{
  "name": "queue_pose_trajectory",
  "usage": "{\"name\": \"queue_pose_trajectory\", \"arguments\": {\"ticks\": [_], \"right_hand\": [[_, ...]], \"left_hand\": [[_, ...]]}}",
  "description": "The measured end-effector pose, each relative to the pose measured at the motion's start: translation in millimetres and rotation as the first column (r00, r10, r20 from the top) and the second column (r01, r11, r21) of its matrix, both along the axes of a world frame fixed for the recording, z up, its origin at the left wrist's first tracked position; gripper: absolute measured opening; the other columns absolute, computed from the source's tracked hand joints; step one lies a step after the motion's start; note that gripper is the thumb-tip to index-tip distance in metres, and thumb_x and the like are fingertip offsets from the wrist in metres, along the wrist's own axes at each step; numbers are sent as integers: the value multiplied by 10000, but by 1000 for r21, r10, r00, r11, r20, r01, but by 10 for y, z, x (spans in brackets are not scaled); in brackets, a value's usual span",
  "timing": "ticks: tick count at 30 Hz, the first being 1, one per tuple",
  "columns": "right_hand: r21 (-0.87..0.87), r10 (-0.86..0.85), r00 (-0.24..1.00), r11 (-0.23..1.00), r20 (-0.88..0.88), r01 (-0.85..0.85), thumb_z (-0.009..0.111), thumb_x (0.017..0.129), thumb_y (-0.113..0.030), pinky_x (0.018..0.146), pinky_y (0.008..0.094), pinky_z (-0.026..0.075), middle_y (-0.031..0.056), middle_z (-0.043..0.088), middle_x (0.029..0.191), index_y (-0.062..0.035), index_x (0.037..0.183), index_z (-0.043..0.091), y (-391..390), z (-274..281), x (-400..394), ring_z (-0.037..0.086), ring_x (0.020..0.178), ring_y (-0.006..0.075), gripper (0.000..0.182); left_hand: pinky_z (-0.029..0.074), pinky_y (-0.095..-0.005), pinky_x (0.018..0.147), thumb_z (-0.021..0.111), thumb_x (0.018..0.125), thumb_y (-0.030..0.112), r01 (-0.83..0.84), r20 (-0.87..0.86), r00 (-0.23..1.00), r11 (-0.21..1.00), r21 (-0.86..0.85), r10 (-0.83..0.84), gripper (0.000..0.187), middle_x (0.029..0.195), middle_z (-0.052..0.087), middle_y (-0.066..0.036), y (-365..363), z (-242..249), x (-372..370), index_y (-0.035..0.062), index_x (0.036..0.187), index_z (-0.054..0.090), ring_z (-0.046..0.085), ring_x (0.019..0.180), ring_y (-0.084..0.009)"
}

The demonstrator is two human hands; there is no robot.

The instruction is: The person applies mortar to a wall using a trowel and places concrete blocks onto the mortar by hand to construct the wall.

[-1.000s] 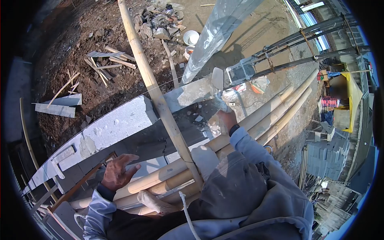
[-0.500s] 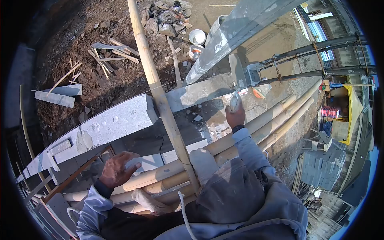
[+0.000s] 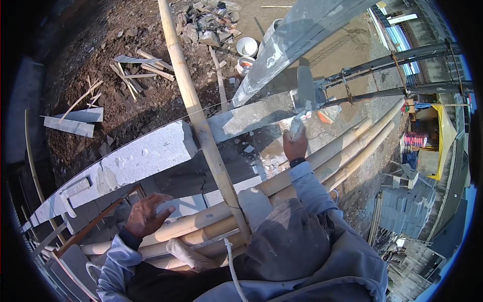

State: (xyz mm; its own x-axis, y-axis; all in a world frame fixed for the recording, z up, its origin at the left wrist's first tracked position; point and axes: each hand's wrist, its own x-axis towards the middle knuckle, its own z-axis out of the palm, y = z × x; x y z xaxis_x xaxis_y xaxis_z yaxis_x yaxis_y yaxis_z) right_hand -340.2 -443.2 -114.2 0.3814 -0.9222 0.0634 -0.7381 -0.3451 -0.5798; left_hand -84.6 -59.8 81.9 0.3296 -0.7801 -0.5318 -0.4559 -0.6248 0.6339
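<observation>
My right hand (image 3: 296,143) is closed around the handle of a trowel (image 3: 305,85), held out ahead of me. The trowel's grey blade points away, over the end of the block wall (image 3: 259,117) and beside the dark reinforcing bars. Whether the blade touches mortar there is too small to tell. On the other side, my left hand (image 3: 146,215) hovers with fingers apart and holds nothing. Under it run several bamboo poles (image 3: 201,219), where my feet stand. A white block (image 3: 146,156) forms the nearer top of the wall, left of the upright bamboo pole (image 3: 196,108).
A long grey beam (image 3: 302,43) slants across the upper middle. Bundled reinforcing bars (image 3: 387,60) stretch to the right. White buckets (image 3: 247,47) stand on the ground below, near rubble and scrap boards (image 3: 70,126). A yellow sheet (image 3: 443,136) hangs at the right.
The trowel blade has turned and shifted slightly right, and its face now looks darker. My left hand has barely moved.
</observation>
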Motion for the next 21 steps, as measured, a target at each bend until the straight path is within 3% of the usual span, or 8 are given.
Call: {"name": "queue_pose_trajectory", "arguments": {"ticks": [2,4,6,13,16,17,19,21], "right_hand": [[30,-72,997,997,-27,73,764,721,-235,791,477,526,264,664,960,-33,1148,492,-41,-201,6,643,937,435,545],[250,57,942,968,-332,30,739,698,-201,824,458,528,227,680,987,-22,1081,583,-76,-402,-66,646,959,413,450],[451,59,975,892,-213,44,754,669,-260,776,438,525,233,672,932,8,1098,573,-246,-476,-154,662,876,401,537],[49,-8,996,999,84,4,757,717,-204,723,452,524,200,669,838,-30,991,500,-6,234,152,667,855,399,414],[-6,-70,997,997,34,70,750,722,-188,762,436,528,202,682,887,-18,1061,537,-4,-169,129,667,880,391,435],[185,60,941,983,-332,3,760,712,-186,816,420,527,200,693,950,-7,1156,558,-167,-635,-53,667,923,374,519],[520,9,972,846,-234,117,763,704,-185,845,408,522,195,697,975,-4,1207,558,-336,-451,-43,664,948,366,573],[557,16,990,828,-137,64,761,704,-190,808,409,531,190,700,924,-18,1103,593,-255,-254,-80,676,907,354,466]], "left_hand": [[526,-408,825,655,881,361,39,38,999,998,-45,-38,353,1055,674,-155,57,-65,3,78,1093,665,661,961,-341],[527,-408,820,654,882,363,59,24,998,997,-42,-58,355,1060,672,-154,32,-66,-19,79,1095,664,662,953,-341],[527,-408,819,653,882,364,53,24,998,997,-47,-52,357,1065,671,-155,20,-45,9,80,1098,662,663,951,-342],[519,-394,841,660,879,352,-16,-25,1000,1000,21,17,359,1084,671,-156,34,10,-6,71,1103,665,659,978,-329],[519,-370,827,671,877,337,34,-9,999,999,-2,-34,365,1076,676,-150,59,-55,-19,55,1109,668,669,955,-297],[521,-367,815,671,877,340,56,10,998,998,-8,-56,368,1072,677,-149,60,-71,-21,55,1110,669,672,936,-294],[523,-380,815,661,880,359,51,21,998,999,1,-51,368,1073,676,-148,45,-76,5,68,1106,670,669,937,-307],[522,-413,836,643,886,390,-3,-23,1000,999,49,5,366,1085,672,-149,46,-14,-6,92,1097,672,656,977,-341]]}}
